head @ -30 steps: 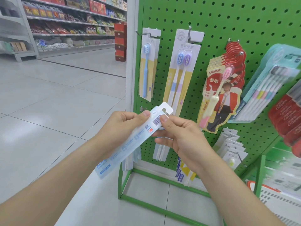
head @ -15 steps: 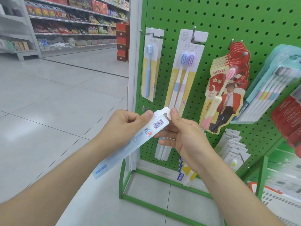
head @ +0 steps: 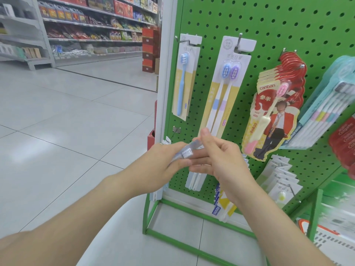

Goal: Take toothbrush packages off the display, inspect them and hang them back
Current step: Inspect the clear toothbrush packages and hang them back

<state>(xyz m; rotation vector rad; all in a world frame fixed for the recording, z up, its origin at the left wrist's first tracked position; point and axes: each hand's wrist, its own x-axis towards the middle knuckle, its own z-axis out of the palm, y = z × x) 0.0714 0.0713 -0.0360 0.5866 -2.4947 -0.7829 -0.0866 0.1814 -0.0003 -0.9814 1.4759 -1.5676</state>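
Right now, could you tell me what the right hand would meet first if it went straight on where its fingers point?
Probably the left hand, just past the toothbrush package both hold; depth is unclear.

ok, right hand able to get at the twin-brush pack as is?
Likely yes: twin-brush pack hangs just above the right hand, nothing between. But that hand, with the left hand, holds the clear package, so it must let go first.
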